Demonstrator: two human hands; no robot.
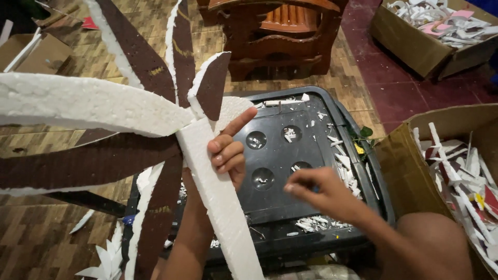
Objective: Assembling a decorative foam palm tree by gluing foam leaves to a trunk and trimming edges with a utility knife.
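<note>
Left hand (228, 153) gripping foam stem (218, 197), upper-left to lower-right; right hand (316, 192) seemingly pinched.

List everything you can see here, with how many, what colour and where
foam palm shape: one, white with brown-painted leaves, left half, held up
plastic bin lid: one, black, centre, strewn with white foam bits
cardboard boxes: three, brown; two at right filled with foam offcuts, one top left
wooden chair: one, reddish brown, top centre
floor: wood-pattern left, dark red right
left hand: grips the foam stem
right hand: fingers pinched over the lid; whether it holds anything I cannot tell
</note>
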